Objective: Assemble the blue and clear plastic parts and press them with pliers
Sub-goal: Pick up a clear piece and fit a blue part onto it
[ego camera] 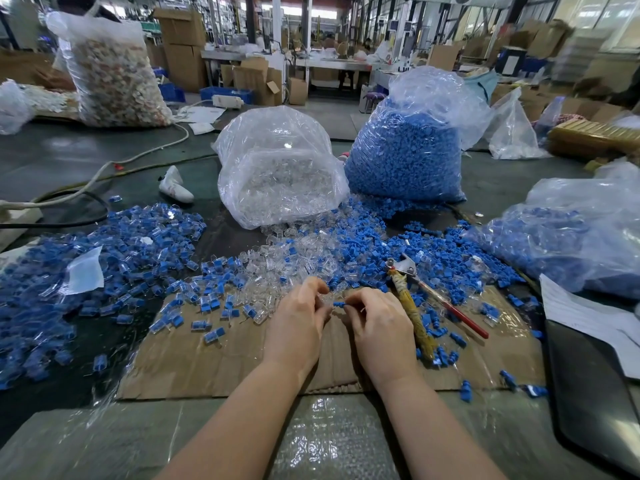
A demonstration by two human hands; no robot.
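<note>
Over the cardboard sheet (214, 368), my left hand (298, 323) pinches a clear plastic part (325, 301) with curled fingers. My right hand (377, 327) pinches a small blue part (338, 304), its tip meeting the clear one between the two hands. The pliers (415, 289) lie just right of my right hand, one handle wrapped in yellowish tape, the other red, jaws pointing away from me. Loose clear parts (287, 268) are heaped just beyond my hands, and loose blue parts (446, 258) spread to the right.
A clear bag of clear parts (277, 168) and a bag of blue parts (408, 150) stand behind the heaps. Assembled pieces (104, 271) cover the left. Another bag of blue parts (581, 237) and white paper (588, 323) lie right. Cables (104, 171) run at the far left.
</note>
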